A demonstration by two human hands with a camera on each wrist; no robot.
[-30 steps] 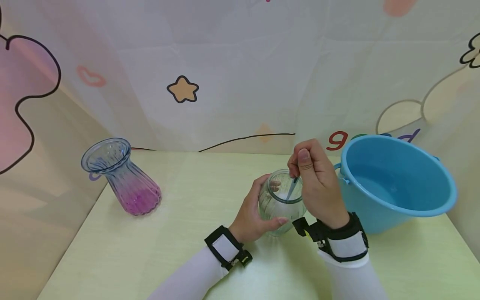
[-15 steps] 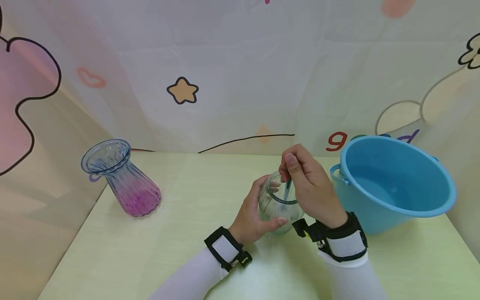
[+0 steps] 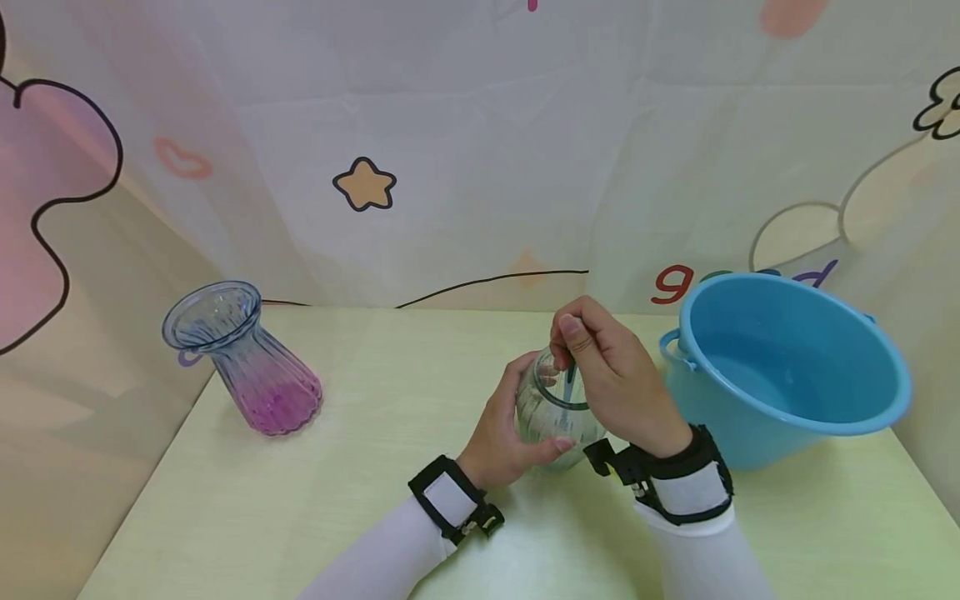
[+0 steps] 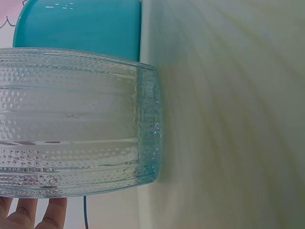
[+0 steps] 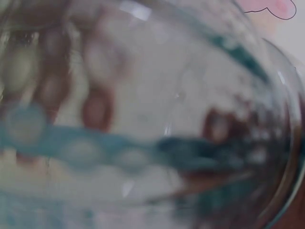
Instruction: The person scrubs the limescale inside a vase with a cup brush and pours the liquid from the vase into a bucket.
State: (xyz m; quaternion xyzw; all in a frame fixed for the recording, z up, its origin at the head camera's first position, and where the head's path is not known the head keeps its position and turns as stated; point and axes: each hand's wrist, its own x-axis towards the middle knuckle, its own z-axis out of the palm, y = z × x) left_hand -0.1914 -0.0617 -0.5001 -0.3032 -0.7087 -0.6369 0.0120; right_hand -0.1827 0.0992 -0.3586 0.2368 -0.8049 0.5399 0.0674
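A clear ribbed glass jar [image 3: 542,417] stands on the pale table, with my left hand [image 3: 498,437] wrapped round its near-left side. In the left wrist view the textured jar [image 4: 71,124] shows large, and fingertips [image 4: 54,213] reach past its far side. Above the mouth, my right hand [image 3: 618,375] pinches a slim blue stick-like tool [image 3: 570,387] with a dark upper part, its lower end inside the jar. Through the blurred glass in the right wrist view, the blue stick [image 5: 119,143] runs across. What its tip looks like cannot be made out.
A light blue bucket [image 3: 697,408] stands close to the right hand. At the left, a ribbed glass vase [image 3: 273,383] fades from blue to pink. A printed curtain [image 3: 465,167] hangs behind the table [image 3: 375,483].
My right hand has moved slightly left and down, carrying the tool lower into the jar. The left hand and jar hold nearly still.
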